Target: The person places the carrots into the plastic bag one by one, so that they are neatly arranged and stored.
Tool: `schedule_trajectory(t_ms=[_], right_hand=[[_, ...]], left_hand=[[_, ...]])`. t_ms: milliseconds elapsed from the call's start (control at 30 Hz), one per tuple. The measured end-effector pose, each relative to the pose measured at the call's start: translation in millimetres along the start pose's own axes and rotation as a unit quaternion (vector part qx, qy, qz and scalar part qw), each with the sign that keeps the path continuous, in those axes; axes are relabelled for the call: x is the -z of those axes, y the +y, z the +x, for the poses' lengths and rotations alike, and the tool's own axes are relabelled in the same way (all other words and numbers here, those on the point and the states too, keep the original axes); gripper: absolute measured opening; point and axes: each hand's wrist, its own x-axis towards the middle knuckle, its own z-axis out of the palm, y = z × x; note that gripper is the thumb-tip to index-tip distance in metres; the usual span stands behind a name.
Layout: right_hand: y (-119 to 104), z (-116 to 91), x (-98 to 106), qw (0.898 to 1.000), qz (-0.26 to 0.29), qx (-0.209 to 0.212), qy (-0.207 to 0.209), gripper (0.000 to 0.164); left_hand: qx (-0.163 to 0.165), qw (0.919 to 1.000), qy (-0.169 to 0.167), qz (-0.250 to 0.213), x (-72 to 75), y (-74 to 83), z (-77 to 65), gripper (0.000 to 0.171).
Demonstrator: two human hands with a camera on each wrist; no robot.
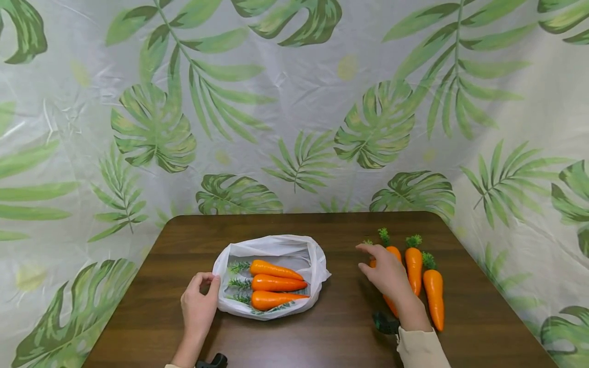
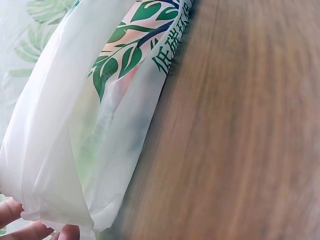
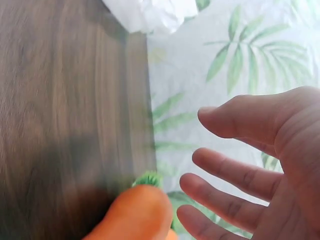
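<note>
A white plastic bag (image 1: 319, 271) lies with its mouth wide, and three orange carrots (image 1: 278, 283) with green tops rest side by side inside. At its left rim, my left hand (image 1: 199, 301) pinches the plastic; the left wrist view shows fingertips (image 2: 32, 231) at the bag's edge (image 2: 55, 140), partly hidden by it. My right hand (image 1: 388, 276) hovers over the loose carrots (image 1: 433, 296) on the right, covering part of them. Its fingers (image 3: 225, 200) are spread and relaxed, holding nothing, beside a carrot (image 3: 137, 212) in the right wrist view.
Everything lies on a dark brown wooden table (image 1: 340, 342). A pale sheet with green leaf prints (image 1: 303, 102) hangs behind the table and around its sides. Black wrist straps (image 1: 385, 323) show near both hands.
</note>
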Motion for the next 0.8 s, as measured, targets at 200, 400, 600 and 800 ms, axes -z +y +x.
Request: schedule_trajectory(t_ms=[200,400,600,800], right_hand=[[12,-6,6,1.000,-0.010,-0.012,0.011,0.047],[20,-7,9,1.000,-0.015,-0.026,0.007,0.048],[27,-8,5,0.999,-0.023,-0.037,-0.002,0.051],[31,-10,0,0.998,-0.019,-0.048,-0.020,0.053]], left_hand=[[-0.001,1.0000,0.002,0.001,-0.4,-1.2,-0.3,0.008],[0.000,1.0000,0.002,0.000,0.3,-0.6,0.3,0.008],[0.002,1.0000,0.000,-0.001,0.9,-0.6,0.7,0.008],[0.004,1.0000,-0.004,-0.001,0.1,-0.9,0.1,0.008]])
